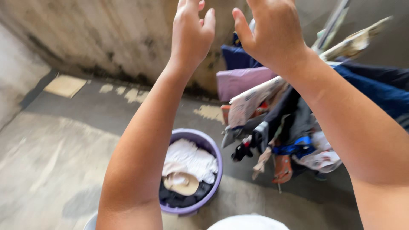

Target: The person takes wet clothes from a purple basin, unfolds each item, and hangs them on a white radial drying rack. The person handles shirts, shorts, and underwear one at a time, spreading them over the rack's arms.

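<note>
Across the stained concrete floor [51, 145], from about three o'clock, a rack of hanging clothes [277, 123] crowds in, and at six o'clock a purple basin [215, 147] sits holding a white cloth [189, 159], a tan piece and dark garments. Up at twelve o'clock the left hand [191, 30] and right hand [270, 30] are raised close together, both spread loosely and holding nothing, nearest the topmost hung clothes.

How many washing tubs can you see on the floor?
1. The round purple plastic tub full of clothes sits on the concrete floor, below the raised left hand. A pale rounded rim at the bottom edge may be another; I cannot tell.
</note>
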